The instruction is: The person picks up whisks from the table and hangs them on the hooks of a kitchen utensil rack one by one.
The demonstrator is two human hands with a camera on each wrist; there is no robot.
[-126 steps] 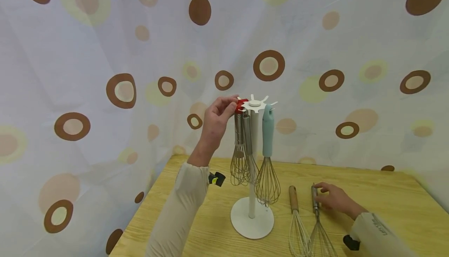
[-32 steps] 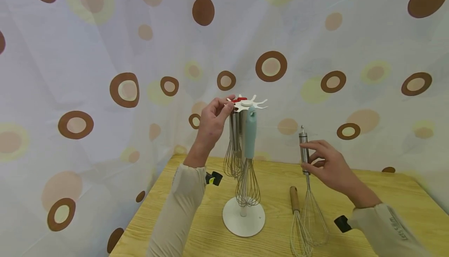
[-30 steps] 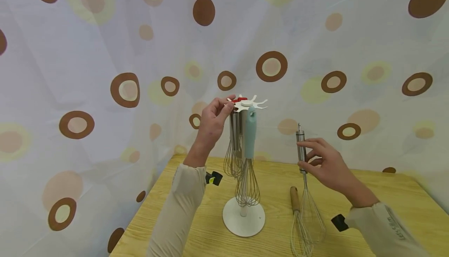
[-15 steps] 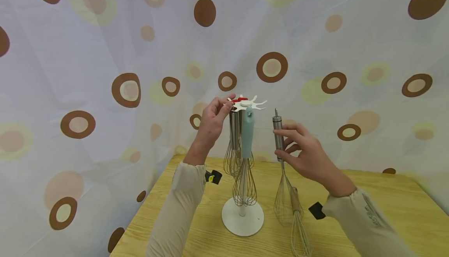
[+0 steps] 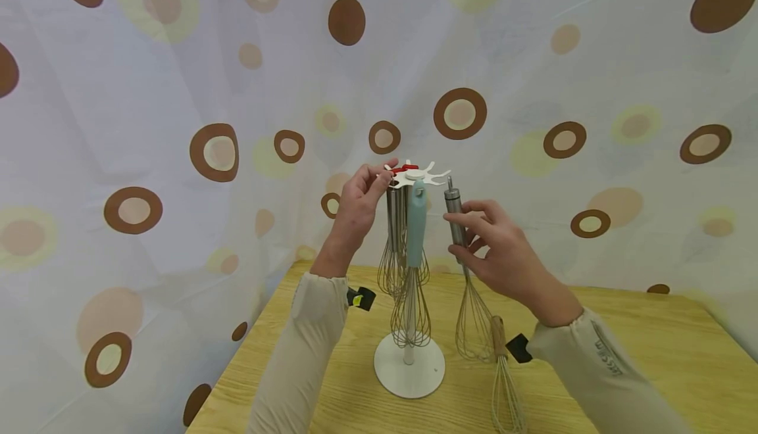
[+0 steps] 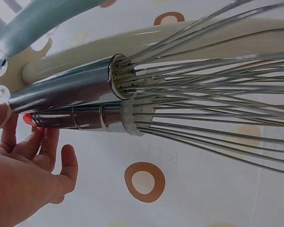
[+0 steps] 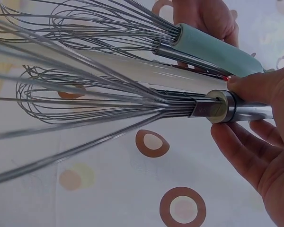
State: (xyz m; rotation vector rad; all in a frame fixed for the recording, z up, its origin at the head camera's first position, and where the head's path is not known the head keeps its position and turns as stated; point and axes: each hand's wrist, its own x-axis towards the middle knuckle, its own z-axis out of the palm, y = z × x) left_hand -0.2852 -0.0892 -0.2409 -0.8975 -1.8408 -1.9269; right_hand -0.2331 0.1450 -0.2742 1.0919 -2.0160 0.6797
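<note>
My right hand [image 5: 497, 243] pinches the steel handle of a whisk [image 5: 454, 214] between thumb and fingers. That whisk hangs upright just right of a white rotating utensil rack [image 5: 408, 381], its top loop close to a hook; whether they touch I cannot tell. My left hand [image 5: 355, 207] pinches the left edge of the rack's hooked top with thumb and fingertips. A whisk with a light-blue handle [image 5: 417, 223] hangs at the front. Steel-handled whisks [image 6: 66, 85] hang at the left, one with a red end [image 6: 27, 118]; their tops are partly hidden by my left fingers.
A whisk with a wooden handle [image 5: 499, 335] lies on the wooden table [image 5: 622, 355], right of the rack's round base. Behind stands a white cloth backdrop [image 5: 284, 39] with brown and yellow spots.
My right hand picked up the steel whisk from the table, raised it and carried it left to the rack. The rack top has turned, bringing the light-blue whisk to the front.
</note>
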